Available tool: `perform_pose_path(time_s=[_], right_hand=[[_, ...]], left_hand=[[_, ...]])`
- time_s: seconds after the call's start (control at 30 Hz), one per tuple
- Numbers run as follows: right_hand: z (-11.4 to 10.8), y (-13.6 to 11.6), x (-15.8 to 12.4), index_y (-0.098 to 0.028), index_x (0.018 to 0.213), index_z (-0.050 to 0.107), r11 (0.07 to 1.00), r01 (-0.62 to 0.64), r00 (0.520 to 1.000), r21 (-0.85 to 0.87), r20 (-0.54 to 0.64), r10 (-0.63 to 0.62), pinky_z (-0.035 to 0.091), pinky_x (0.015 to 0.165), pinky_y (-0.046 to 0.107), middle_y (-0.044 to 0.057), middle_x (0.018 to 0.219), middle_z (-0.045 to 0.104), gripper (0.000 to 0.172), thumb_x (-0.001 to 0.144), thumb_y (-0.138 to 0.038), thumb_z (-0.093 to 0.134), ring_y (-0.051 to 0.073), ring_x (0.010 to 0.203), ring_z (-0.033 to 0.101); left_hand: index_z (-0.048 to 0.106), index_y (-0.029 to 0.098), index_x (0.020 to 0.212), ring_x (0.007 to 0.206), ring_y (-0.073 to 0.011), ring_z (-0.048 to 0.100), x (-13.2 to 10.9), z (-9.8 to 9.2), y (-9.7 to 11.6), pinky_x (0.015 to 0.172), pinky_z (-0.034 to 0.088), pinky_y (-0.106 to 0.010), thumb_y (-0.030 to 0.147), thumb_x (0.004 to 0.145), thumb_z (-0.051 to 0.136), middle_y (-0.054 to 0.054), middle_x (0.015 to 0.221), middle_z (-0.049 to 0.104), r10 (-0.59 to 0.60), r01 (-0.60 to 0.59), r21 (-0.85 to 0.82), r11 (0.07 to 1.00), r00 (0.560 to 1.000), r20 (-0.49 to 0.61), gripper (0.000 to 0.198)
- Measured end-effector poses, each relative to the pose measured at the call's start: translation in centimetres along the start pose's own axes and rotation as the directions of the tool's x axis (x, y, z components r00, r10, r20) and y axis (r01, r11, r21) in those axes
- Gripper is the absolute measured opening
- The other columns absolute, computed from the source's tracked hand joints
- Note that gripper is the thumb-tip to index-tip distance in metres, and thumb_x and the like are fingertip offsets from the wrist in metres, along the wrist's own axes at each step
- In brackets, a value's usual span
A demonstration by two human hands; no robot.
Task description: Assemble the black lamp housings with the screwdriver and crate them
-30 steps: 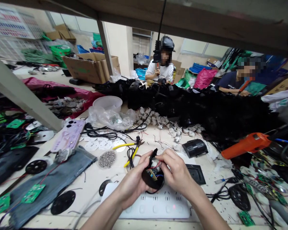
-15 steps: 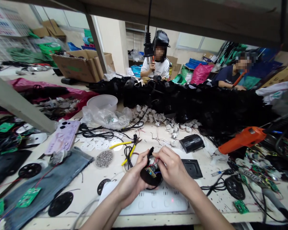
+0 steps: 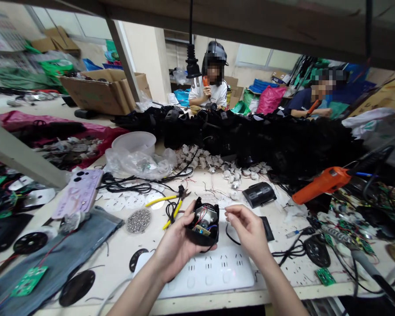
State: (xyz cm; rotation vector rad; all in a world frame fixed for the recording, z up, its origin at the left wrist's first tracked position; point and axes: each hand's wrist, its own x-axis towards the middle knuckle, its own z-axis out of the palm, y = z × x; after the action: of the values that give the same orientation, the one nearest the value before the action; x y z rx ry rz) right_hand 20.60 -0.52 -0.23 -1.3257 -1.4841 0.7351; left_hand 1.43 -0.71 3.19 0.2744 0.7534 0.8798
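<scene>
My left hand (image 3: 176, 245) is wrapped round a black plastic housing (image 3: 202, 238), whose open side faces up and shows a silvery round part, red and blue wires and a small board. Just right of the housing, my right hand (image 3: 248, 226) has its thumb and fingertips brought together; anything between them is too small to make out. A thin dark cable (image 3: 231, 235) curves beside the right hand. Beneath both hands lies a white power strip (image 3: 213, 274).
Yellow-handled cutters (image 3: 176, 210) and a dish of small screws (image 3: 138, 220) lie left. An orange tool (image 3: 322, 184) and a soldering iron (image 3: 365, 263) are at right. Black parts (image 3: 250, 136) are heaped behind. Two people sit across the table.
My right hand has drawn back from the housing to the right, uncovering its inside. The housing is turned more toward the camera in my left hand. The whole view has shifted slightly.
</scene>
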Motion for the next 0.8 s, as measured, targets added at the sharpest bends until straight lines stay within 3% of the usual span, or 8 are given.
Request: perform_pose_path(time_s=[0.17, 0.33, 0.47, 0.6, 0.8], right_hand=[[1.2, -1.0, -0.2, -0.02, 0.092, 0.069, 0.994, 0.106, 0.993, -0.008, 0.055, -0.105, 0.052, 0.068, 0.027, 0.005, 0.085, 0.071, 0.014, 0.088, -0.022, 0.056, 0.017, 0.079, 0.066], [2.0, -1.7, 0.0, -0.02, 0.083, 0.069, 0.982, 0.19, 0.981, -0.017, 0.033, -0.19, 0.049, 0.062, 0.025, 0.002, 0.074, 0.068, 0.01, 0.086, -0.02, 0.059, 0.015, 0.067, 0.062], [2.4, -2.0, 0.0, -0.019, 0.089, 0.068, 0.957, 0.288, 0.955, -0.048, 0.085, -0.283, 0.049, 0.063, 0.027, 0.003, 0.077, 0.068, 0.013, 0.088, -0.019, 0.055, 0.015, 0.068, 0.062], [2.2, -2.0, 0.5, -0.019, 0.086, 0.067, 0.948, 0.313, 0.945, -0.061, 0.114, -0.305, 0.048, 0.063, 0.027, 0.003, 0.075, 0.067, 0.015, 0.088, -0.016, 0.053, 0.016, 0.069, 0.061], [1.9, -1.3, 1.1, -0.019, 0.081, 0.064, 0.955, 0.297, 0.944, -0.002, 0.15, -0.294, 0.045, 0.061, 0.026, 0.001, 0.07, 0.061, 0.012, 0.086, -0.014, 0.054, 0.015, 0.066, 0.058]], left_hand=[[0.023, 0.036, 0.147, 0.076, -0.0228, 0.068, -0.2, 0.2, 0.1, 0.073, 0.055, -0.051, 0.023, 0.091, 0.044, -0.012, 0.123, 0.059, -0.004, 0.004, 0.001, 1.0, 1.0, -0.01, 0.061], [0.03, 0.032, 0.142, 0.078, -0.0254, 0.069, -0.3, -0.1, 0.5, 0.072, 0.055, -0.053, 0.018, 0.087, 0.047, -0.01, 0.11, 0.064, -0.019, 0.019, -0.013, 1.0, 1.0, -0.009, 0.059], [0.049, 0.017, 0.12, 0.067, -0.029, 0.07, 0.2, 0.1, 0.7, 0.06, 0.056, -0.046, 0.035, 0.086, 0.055, -0.011, 0.086, 0.068, -0.092, 0.094, 0.029, 0.995, 0.994, -0.059, 0.039], [0.048, 0.02, 0.107, 0.052, -0.0255, 0.067, 0.9, 0.8, 0.3, 0.048, 0.053, -0.037, 0.032, 0.086, 0.056, -0.003, 0.07, 0.065, -0.051, 0.053, 0.016, 0.998, 0.991, -0.126, 0.025], [0.046, 0.023, 0.099, 0.047, -0.0203, 0.062, 1.2, 1.8, -0.2, 0.044, 0.052, -0.035, 0.024, 0.087, 0.054, 0.001, 0.069, 0.06, 0.021, -0.017, 0.021, 1.0, 0.977, -0.213, 0.015]])
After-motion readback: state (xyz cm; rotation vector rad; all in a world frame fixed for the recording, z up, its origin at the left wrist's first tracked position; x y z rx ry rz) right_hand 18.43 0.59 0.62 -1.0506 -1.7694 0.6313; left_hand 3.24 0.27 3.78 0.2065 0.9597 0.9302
